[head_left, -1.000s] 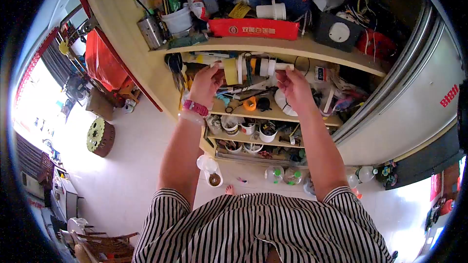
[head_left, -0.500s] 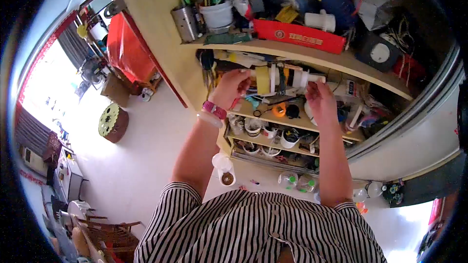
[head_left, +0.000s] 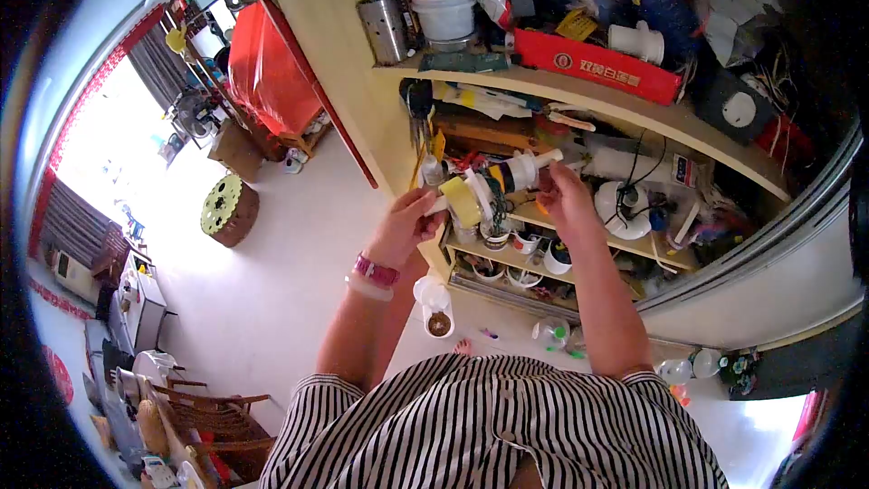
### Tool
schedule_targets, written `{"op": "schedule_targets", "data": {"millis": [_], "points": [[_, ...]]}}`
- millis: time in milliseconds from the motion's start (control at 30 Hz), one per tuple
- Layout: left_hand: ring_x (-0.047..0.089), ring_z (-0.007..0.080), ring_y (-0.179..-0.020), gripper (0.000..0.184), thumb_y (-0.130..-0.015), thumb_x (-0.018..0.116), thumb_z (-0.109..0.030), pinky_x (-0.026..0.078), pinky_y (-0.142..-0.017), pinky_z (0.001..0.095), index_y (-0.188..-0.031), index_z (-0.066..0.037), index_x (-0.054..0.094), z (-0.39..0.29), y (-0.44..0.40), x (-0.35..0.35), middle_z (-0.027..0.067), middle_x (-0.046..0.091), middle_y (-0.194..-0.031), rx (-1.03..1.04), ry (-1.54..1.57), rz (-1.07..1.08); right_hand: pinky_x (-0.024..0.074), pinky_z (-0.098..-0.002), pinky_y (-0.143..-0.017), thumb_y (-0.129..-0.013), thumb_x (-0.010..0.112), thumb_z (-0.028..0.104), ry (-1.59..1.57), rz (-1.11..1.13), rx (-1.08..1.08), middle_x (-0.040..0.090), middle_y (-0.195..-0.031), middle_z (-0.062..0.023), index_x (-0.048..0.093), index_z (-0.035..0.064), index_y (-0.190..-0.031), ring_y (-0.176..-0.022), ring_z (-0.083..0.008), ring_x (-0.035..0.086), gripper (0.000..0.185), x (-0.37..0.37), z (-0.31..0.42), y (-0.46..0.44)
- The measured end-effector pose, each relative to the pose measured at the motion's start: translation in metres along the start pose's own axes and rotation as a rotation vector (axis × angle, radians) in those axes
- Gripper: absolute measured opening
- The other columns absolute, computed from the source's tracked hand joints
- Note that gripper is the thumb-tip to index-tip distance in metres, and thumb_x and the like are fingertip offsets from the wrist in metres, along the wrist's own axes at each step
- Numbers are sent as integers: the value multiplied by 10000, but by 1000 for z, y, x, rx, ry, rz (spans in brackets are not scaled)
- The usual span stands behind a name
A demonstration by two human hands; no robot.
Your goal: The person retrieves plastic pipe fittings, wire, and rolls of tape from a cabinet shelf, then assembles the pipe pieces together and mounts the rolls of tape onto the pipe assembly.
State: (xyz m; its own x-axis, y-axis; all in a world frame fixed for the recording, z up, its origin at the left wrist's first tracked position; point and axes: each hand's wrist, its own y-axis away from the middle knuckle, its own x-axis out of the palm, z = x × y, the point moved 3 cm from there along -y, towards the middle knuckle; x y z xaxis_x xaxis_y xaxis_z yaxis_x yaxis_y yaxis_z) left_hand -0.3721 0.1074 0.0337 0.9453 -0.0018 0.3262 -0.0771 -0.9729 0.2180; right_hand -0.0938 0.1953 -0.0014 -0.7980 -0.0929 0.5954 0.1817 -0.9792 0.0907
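Observation:
Between my two hands is a white rod (head_left: pixel 549 158) threaded with several rolls of tape. A wide yellow tape roll (head_left: pixel 462 203) sits near its left end, with dark, orange and white rolls further right. My left hand (head_left: pixel 409 225), with a pink watch (head_left: pixel 376 271) and a pale bangle at the wrist, is closed round the rod's left end. At the other end, my right hand (head_left: pixel 568 203) grips the rod just under its tip. The rod slants, right end higher, in front of the cupboard shelves.
A cupboard shelf (head_left: pixel 579 91) carries a red box (head_left: pixel 597 68), a white tub (head_left: pixel 444 16) and a metal canister (head_left: pixel 385 32). Lower shelves hold a white round object with black cable (head_left: pixel 625 208) and small pots. A white lidded bin (head_left: pixel 439 321) stands on the floor.
The rod with the tape rolls has come lower and closer to my body, away from the middle shelf. It has gone from nearly level to slanted, left end down.

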Motion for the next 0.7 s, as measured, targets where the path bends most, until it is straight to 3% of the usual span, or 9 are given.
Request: {"op": "schedule_targets", "data": {"millis": [67,233,367,433,500,567,633,667,700], "points": [[465,69,-561,201,-987,546,-256,342,-438,190,-1046,-64,555,2,14,-4,20,554,-742,27,66,-50,463,-275,-712,-944,615,303,67,-72,34,660,-993,-17,622,116,-1111,-895,-129,602,251,19,-2,6],[486,77,-589,182,-987,550,-239,364,-446,193,-1031,-63,553,9,23,-29,24,553,-741,103,172,-186,489,-286,-752,-948,603,319,106,-2,63,630,-1138,-33,565,106,-1269,-915,-144,599,388,29,-28,-5],[505,77,-651,171,-986,552,-242,406,-528,195,-1015,-74,558,-1,28,-40,20,562,-785,150,179,-298,475,-260,-673,-940,614,345,122,81,87,626,-962,-15,617,87,-1182,-800,-125,593,353,16,-67,-7],[504,83,-640,175,-988,547,-242,415,-525,196,-1011,-68,547,-5,26,-42,25,558,-783,178,167,-305,457,-244,-634,-933,627,342,22,356,240,609,-854,0,652,80,-1088,-734,-107,576,306,5,-83,-4],[508,91,-593,190,-979,575,-251,396,-453,190,-1016,-67,547,-3,23,-49,33,563,-750,194,225,-377,449,-240,-619,-926,638,325,149,142,299,609,-820,-1,662,74,-1033,-711,-95,559,274,13,-75,26],[510,93,-587,187,-977,578,-252,388,-439,192,-1015,-72,543,-2,22,-54,38,571,-756,207,236,-373,351,-253,-530,-927,631,333,171,164,257,568,-686,11,627,63,-865,-571,-97,485,278,-2,-85,38],[510,95,-584,186,-975,580,-252,383,-431,194,-1014,-74,541,0,23,-56,41,574,-758,221,242,-372,355,-257,-527,-934,617,335,202,40,283,566,-674,6,624,56,-830,-562,-100,484,299,-35,-102,50],[510,95,-584,186,-975,580,-253,382,-430,194,-1013,-75,541,1,24,-57,42,574,-758,227,242,-373,355,-257,-527,-934,617,335,202,43,279,566,-674,6,624,56,-830,-562,-100,484,299,-52,-106,58],[506,93,-581,188,-976,578,-252,377,-430,195,-1014,-72,540,3,24,-59,40,571,-754,231,225,-368,409,-265,-569,-944,610,280,187,23,312,604,-758,-20,632,45,-962,-631,-110,529,236,-70,-109,65]]}}
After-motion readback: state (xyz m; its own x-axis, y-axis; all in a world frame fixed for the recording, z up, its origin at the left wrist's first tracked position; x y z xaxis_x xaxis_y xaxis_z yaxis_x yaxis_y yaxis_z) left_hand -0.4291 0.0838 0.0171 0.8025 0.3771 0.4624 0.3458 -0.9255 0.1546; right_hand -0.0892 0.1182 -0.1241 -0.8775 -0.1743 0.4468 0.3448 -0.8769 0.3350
